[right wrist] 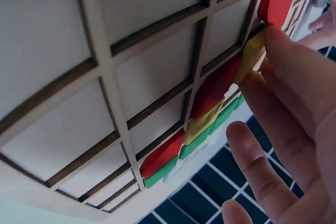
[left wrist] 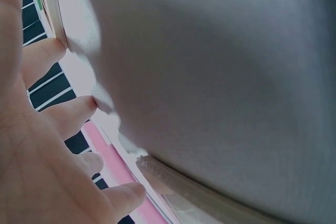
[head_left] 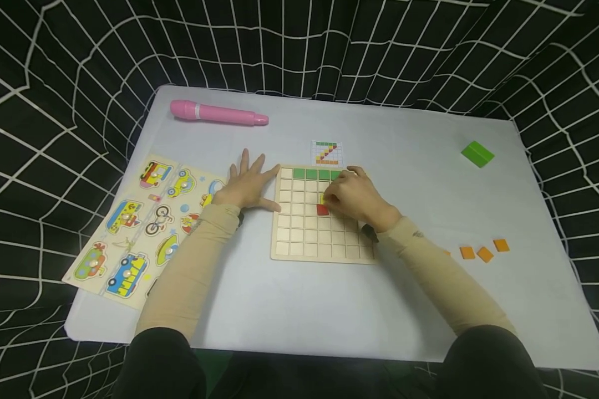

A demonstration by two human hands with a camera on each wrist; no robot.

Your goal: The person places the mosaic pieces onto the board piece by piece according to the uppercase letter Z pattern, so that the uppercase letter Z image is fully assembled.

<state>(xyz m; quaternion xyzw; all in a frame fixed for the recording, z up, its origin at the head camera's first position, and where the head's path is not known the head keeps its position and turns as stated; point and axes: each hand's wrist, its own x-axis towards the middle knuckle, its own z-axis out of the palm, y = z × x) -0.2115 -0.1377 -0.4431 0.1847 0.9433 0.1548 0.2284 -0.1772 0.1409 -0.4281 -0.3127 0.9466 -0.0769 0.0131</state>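
Note:
A wooden grid board [head_left: 304, 235] lies mid-table, with green tiles [head_left: 311, 174] along its far row and a red tile [head_left: 322, 210] near its middle. My right hand [head_left: 356, 197] is over the board. Its thumb and index finger pinch a yellow tile [right wrist: 251, 56] between red pieces, the nearer red piece [right wrist: 218, 85] sitting in a cell. More yellow shows beyond it, partly covered. Spread flat at the board's left edge, my left hand [head_left: 247, 185] touches the frame with thumb and index finger; the left wrist view shows its fingers [left wrist: 68, 116] apart.
Behind the board lies a small pattern card [head_left: 326, 153]. To the left is a vehicle puzzle board [head_left: 150, 233], partly under the left forearm. A pink microphone-shaped toy [head_left: 219, 113] lies at the back. Green pieces [head_left: 477, 154] and several orange tiles [head_left: 485, 254] lie on the right.

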